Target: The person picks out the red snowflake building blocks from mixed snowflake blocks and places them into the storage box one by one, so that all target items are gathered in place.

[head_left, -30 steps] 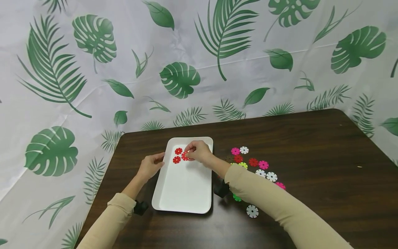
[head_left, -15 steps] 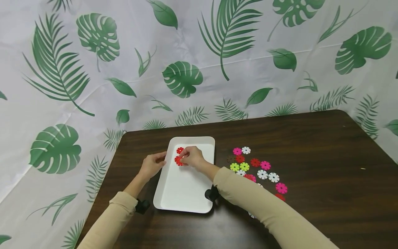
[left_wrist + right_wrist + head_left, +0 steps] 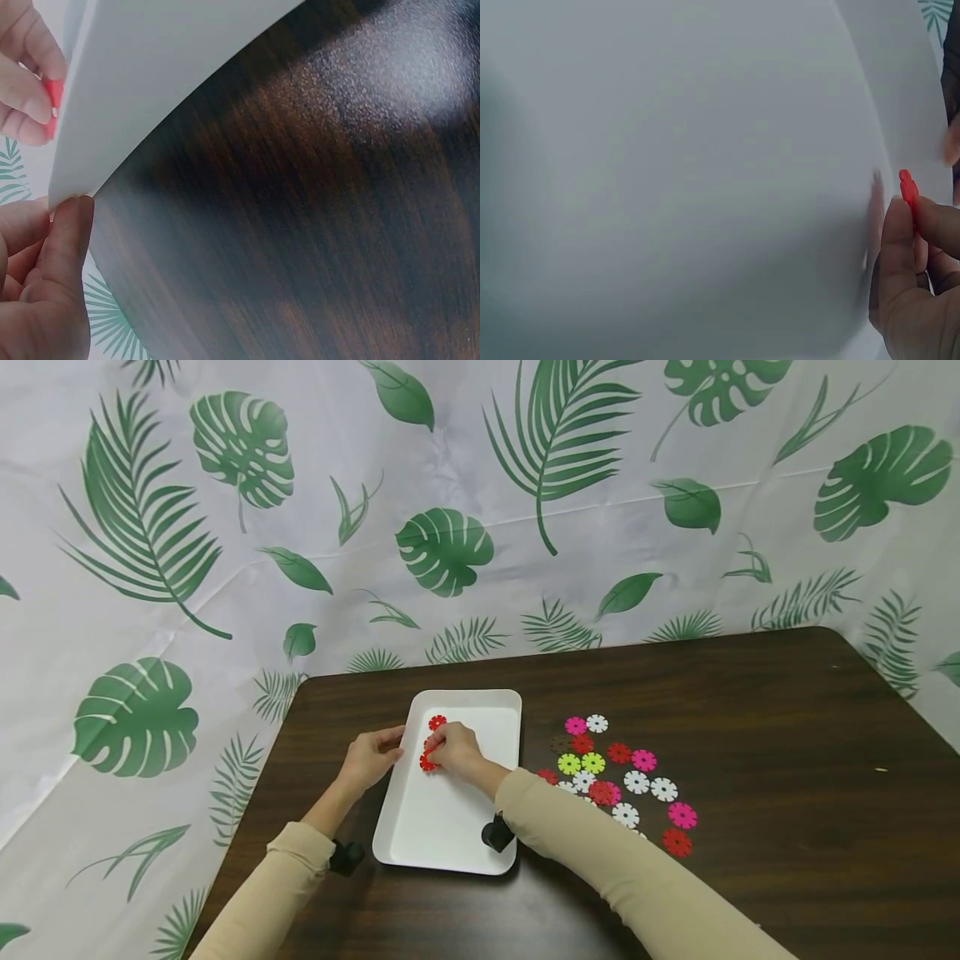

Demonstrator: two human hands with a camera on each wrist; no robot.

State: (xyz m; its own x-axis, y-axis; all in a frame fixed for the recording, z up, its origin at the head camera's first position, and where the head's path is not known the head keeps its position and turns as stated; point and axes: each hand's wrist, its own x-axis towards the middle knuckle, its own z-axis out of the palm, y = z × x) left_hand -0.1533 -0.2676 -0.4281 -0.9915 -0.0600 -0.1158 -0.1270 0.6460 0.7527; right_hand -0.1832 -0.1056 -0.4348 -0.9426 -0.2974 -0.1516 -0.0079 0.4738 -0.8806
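A white tray (image 3: 450, 835) lies on the table in the head view. My left hand (image 3: 369, 762) holds its left rim; in the left wrist view thumb and fingers (image 3: 71, 225) pinch the edge. Over the tray, my right hand (image 3: 457, 752) pinches a red notched disc (image 3: 427, 763) between thumb and fingers. The right wrist view shows this disc (image 3: 907, 186) edge-on, tilted above the tray floor. Farther back in the tray lies another red disc (image 3: 437, 722). Red also shows beside my right fingertips, partly hidden by them.
Right of the tray, loose notched discs lie scattered: white (image 3: 663, 789), pink (image 3: 682, 815), red (image 3: 677, 842), yellow-green (image 3: 569, 764) and a dark brown one (image 3: 560, 744). My right forearm covers some of them. A leaf-print cloth (image 3: 450, 635) hangs behind the dark wooden table (image 3: 787, 760).
My right hand has moved left and nearer to me within the tray, carrying the red disc. My left hand stays at the rim. The head view has shifted slightly.
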